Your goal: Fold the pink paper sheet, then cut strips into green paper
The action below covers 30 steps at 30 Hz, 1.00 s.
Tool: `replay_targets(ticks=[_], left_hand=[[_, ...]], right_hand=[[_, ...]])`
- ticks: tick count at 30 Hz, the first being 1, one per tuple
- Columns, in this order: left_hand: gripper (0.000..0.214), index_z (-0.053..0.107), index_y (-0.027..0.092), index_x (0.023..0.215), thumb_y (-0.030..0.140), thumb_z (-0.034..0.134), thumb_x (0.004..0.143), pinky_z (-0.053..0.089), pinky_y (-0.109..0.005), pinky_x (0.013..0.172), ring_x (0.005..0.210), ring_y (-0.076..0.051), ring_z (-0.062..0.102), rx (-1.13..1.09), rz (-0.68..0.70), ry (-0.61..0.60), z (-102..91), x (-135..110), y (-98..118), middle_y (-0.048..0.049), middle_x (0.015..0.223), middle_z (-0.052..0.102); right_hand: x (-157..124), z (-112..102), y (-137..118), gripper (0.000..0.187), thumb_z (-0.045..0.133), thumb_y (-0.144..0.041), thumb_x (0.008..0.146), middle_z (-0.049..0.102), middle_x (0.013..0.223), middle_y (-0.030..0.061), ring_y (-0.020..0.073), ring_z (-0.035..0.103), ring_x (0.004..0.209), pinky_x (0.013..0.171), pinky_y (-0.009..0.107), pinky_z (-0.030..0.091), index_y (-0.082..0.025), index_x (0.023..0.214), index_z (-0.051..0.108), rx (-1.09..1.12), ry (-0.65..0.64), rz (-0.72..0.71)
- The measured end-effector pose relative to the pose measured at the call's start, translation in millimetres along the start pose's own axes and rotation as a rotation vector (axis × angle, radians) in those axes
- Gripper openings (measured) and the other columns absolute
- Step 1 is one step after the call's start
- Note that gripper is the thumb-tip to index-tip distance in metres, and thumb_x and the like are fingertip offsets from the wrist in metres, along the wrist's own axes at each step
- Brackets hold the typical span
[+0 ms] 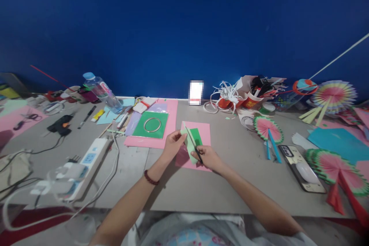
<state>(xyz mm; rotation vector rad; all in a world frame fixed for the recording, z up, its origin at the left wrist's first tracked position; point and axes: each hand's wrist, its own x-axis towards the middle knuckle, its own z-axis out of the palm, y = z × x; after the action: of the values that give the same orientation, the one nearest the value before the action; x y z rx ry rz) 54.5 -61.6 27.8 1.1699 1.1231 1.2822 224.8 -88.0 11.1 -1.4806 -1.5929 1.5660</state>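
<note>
My left hand (pixel 173 143) pinches a pale green piece of paper (pixel 190 147) at its upper left edge. My right hand (pixel 208 157) is closed on a pair of black scissors (pixel 193 143), whose blades run up and left across that paper. Both hands hover over a pink sheet (pixel 204 134) lying on the grey table (pixel 178 188), with a darker green piece (pixel 197 136) on it just behind the scissors. A dark bead bracelet is on my left wrist.
A green sheet with a metal ring (pixel 152 124) lies on a larger pink sheet to the left. A power strip (pixel 86 161), cables, glue gun (pixel 60 124) and water bottle (pixel 100 90) fill the left. Paper fans (pixel 268 129), cups (pixel 250 100) and a phone (pixel 302 167) lie right.
</note>
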Motion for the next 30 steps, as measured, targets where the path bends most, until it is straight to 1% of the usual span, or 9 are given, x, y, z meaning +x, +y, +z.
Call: replay_targets(ticks=[7, 13, 15, 17, 19, 22, 24, 27, 30], left_hand=[[0.036, 0.054, 0.017, 0.058, 0.045, 0.071, 0.072, 0.036, -0.021, 0.049, 0.048, -0.008, 0.045, -0.012, -0.016, -0.014, -0.9, -0.1, 6.0, 0.0039, 0.049, 0.049], [0.032, 0.052, 0.018, 0.062, 0.042, 0.071, 0.07, 0.035, -0.019, 0.04, 0.038, -0.007, 0.043, -0.146, -0.087, 0.127, -13.1, 8.5, 15.5, 0.0076, 0.045, 0.044], [0.031, 0.049, 0.019, 0.063, 0.04, 0.071, 0.068, 0.034, -0.019, 0.036, 0.034, -0.007, 0.042, -0.226, -0.109, 0.206, -20.7, 15.2, 17.5, 0.0094, 0.043, 0.041], [0.031, 0.047, 0.019, 0.064, 0.037, 0.073, 0.065, 0.032, -0.018, 0.034, 0.032, -0.005, 0.04, -0.308, -0.132, 0.325, -30.5, 23.6, 19.3, 0.0097, 0.044, 0.044], [0.028, 0.047, 0.019, 0.066, 0.033, 0.072, 0.065, 0.034, -0.017, 0.034, 0.033, -0.006, 0.044, -0.39, -0.153, 0.446, -42.1, 32.3, 20.3, 0.0095, 0.046, 0.047], [0.02, 0.046, 0.019, 0.067, 0.022, 0.065, 0.071, 0.042, -0.014, 0.043, 0.04, -0.006, 0.053, -0.536, -0.202, 0.648, -58.6, 42.5, 18.8, 0.0099, 0.046, 0.045], [0.015, 0.047, 0.018, 0.07, 0.018, 0.062, 0.075, 0.049, -0.014, 0.053, 0.052, -0.007, 0.063, -0.582, -0.212, 0.711, -65.6, 46.0, 15.5, 0.0069, 0.052, 0.052], [0.015, 0.047, 0.017, 0.072, 0.016, 0.061, 0.077, 0.053, -0.016, 0.062, 0.068, -0.011, 0.07, -0.577, -0.198, 0.708, -67.7, 47.0, 9.7, 0.0022, 0.061, 0.059], [0.021, 0.046, 0.018, 0.072, 0.018, 0.066, 0.073, 0.054, -0.019, 0.061, 0.068, -0.014, 0.071, -0.496, -0.176, 0.649, -64.0, 45.2, 7.0, 0.003, 0.061, 0.058]], right_hand=[[0.6, -0.7, -1.2, 0.044, 0.067, -0.056, 0.071, 0.05, 0.044, -0.0041, 0.0083, 0.048, 0.035, 0.032, 0.016, 0.028, -0.02, 0.058, 0.043, 0.034, 0.031, -0.006], [1.9, -4.6, -4.4, 0.043, 0.063, -0.058, 0.07, 0.052, 0.048, -0.0037, 0.0059, 0.04, 0.034, 0.032, 0.018, 0.028, -0.019, 0.058, 0.048, 0.095, 0.03, -0.041], [2.7, -6.4, -4.3, 0.043, 0.063, -0.058, 0.069, 0.051, 0.048, -0.0048, 0.0053, 0.038, 0.034, 0.032, 0.019, 0.028, -0.019, 0.059, 0.049, 0.12, 0.026, -0.045], [3.5, -8.1, -3.5, 0.043, 0.064, -0.059, 0.068, 0.051, 0.048, -0.0058, 0.0048, 0.037, 0.033, 0.031, 0.018, 0.027, -0.019, 0.061, 0.05, 0.16, 0.018, -0.033], [4.2, -9.5, -2.7, 0.045, 0.064, -0.062, 0.068, 0.051, 0.047, -0.0065, 0.0047, 0.035, 0.03, 0.028, 0.019, 0.024, -0.019, 0.064, 0.05, 0.2, 0.007, 0.009], [5.0, -11.5, -1.8, 0.046, 0.064, -0.063, 0.067, 0.052, 0.047, -0.0068, 0.0042, 0.033, 0.028, 0.026, 0.018, 0.021, -0.02, 0.065, 0.049, 0.233, -0.004, 0.048], [5.4, -12.8, -1.5, 0.045, 0.064, -0.062, 0.068, 0.052, 0.047, -0.0068, 0.0037, 0.032, 0.028, 0.027, 0.018, 0.021, -0.019, 0.066, 0.05, 0.246, -0.005, 0.047], [6.2, -15.1, -1.6, 0.045, 0.063, -0.062, 0.069, 0.053, 0.048, -0.0067, 0.0036, 0.033, 0.028, 0.028, 0.018, 0.022, -0.019, 0.067, 0.05, 0.254, 0.014, 0.048], [6.8, -17.4, -1.8, 0.045, 0.063, -0.062, 0.069, 0.051, 0.047, -0.0069, 0.0036, 0.034, 0.029, 0.029, 0.018, 0.023, -0.019, 0.065, 0.05, 0.237, 0.046, 0.046]])
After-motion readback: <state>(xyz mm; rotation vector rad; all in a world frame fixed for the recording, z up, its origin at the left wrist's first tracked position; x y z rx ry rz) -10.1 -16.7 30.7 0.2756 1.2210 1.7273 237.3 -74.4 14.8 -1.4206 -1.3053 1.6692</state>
